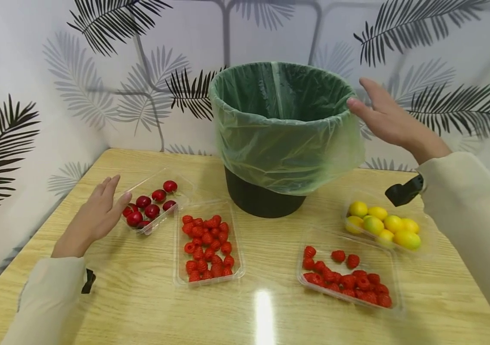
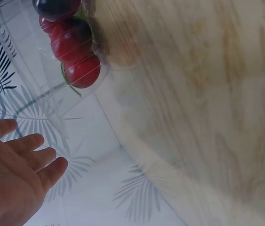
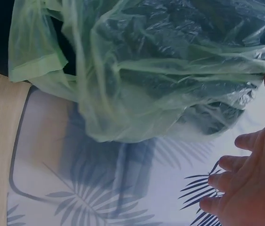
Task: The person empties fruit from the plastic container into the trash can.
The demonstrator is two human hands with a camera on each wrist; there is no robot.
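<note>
A black bin (image 1: 266, 199) lined with a green plastic bag (image 1: 279, 148) stands at the back of the table, the bag folded down over its rim. My right hand (image 1: 382, 115) is at the bin's right side, thumb right at the bagged rim and fingers extended. In the right wrist view the bag (image 3: 170, 80) hangs loosely beside the spread fingers. On the left, my left hand (image 1: 96, 215) is held with straight fingers beside a clear tray of dark red cherries (image 1: 152, 211). The left wrist view shows that palm empty, apart from the cherries (image 2: 83, 70).
Two clear trays of raspberries (image 1: 206, 247) (image 1: 348, 282) lie in front of the bin, left and right. Behind the right one sits a clear tray of small yellow fruits (image 1: 382, 225). A leaf-patterned wall covering (image 1: 132, 96) closes off the wooden table's back.
</note>
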